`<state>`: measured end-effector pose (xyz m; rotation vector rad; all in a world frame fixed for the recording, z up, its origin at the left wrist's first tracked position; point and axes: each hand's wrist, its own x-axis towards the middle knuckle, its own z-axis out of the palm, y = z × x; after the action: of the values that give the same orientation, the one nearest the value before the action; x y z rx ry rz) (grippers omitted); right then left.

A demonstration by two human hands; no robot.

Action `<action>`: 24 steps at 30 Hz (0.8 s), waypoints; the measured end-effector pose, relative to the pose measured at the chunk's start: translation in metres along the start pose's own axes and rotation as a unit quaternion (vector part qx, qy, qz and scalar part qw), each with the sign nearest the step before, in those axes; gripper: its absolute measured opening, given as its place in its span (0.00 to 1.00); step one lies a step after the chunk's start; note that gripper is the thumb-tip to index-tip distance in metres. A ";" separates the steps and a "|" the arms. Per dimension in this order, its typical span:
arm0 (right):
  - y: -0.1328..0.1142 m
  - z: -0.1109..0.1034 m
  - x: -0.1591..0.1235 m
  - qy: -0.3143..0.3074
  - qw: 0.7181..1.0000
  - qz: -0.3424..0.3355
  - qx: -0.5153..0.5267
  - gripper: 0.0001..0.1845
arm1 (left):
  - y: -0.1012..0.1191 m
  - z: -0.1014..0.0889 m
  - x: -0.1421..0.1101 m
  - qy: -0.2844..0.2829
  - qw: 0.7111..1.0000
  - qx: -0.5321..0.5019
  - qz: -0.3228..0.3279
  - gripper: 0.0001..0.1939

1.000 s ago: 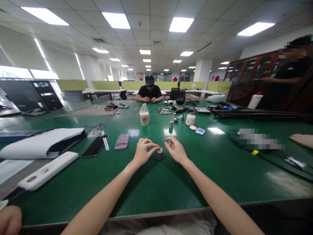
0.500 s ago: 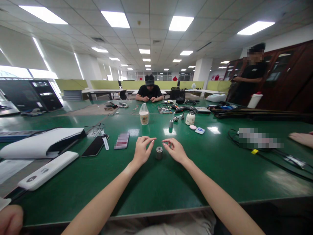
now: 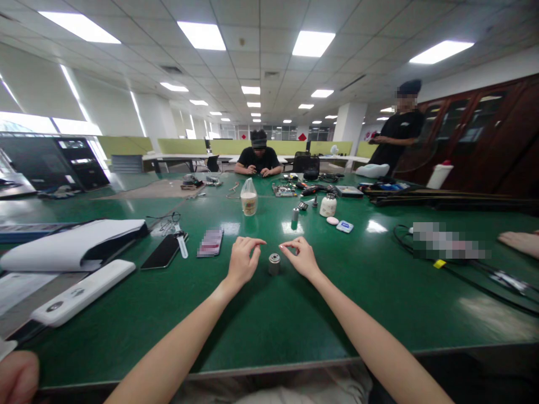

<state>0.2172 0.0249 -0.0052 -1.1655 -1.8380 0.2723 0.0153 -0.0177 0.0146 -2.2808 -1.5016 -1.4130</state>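
A small grey metal cylinder (image 3: 274,263) stands upright on the green table (image 3: 269,331), right in front of me. My left hand (image 3: 243,261) rests just left of it, with thumb and forefinger pinched together above the table. My right hand (image 3: 300,258) lies just right of it, its fingertips also pinched and pointing toward the left hand. Neither hand touches the cylinder. Anything held in either pinch is too small to see.
To the left lie a black phone (image 3: 164,251), a long white device (image 3: 82,292) and a white folder (image 3: 71,244). Further back stand a bottle (image 3: 249,197), a white jar (image 3: 328,205) and a small can (image 3: 295,214). Black cables (image 3: 467,266) run at right. One person sits opposite (image 3: 258,160); another stands (image 3: 398,132).
My left hand has come off the cylinder's top and drawn slightly left. My right hand has barely shifted. The standing person has walked leftward along the far side.
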 end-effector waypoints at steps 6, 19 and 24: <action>0.037 0.000 0.005 -0.053 0.990 0.058 -0.118 0.10 | -0.001 -0.001 -0.001 -0.004 1.000 0.002 0.004 0.11; 0.043 -0.003 0.008 -0.081 0.983 0.074 -0.144 0.14 | 0.000 0.000 -0.001 -0.010 1.000 0.007 0.004 0.11; 0.035 -0.003 0.009 -0.068 0.992 0.069 -0.077 0.12 | 0.000 0.001 -0.002 -0.014 1.000 0.007 0.008 0.11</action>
<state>0.2393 0.0498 -0.0197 -1.4135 -1.9278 0.2991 0.0161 -0.0187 0.0127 -2.3097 -1.4925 -1.3665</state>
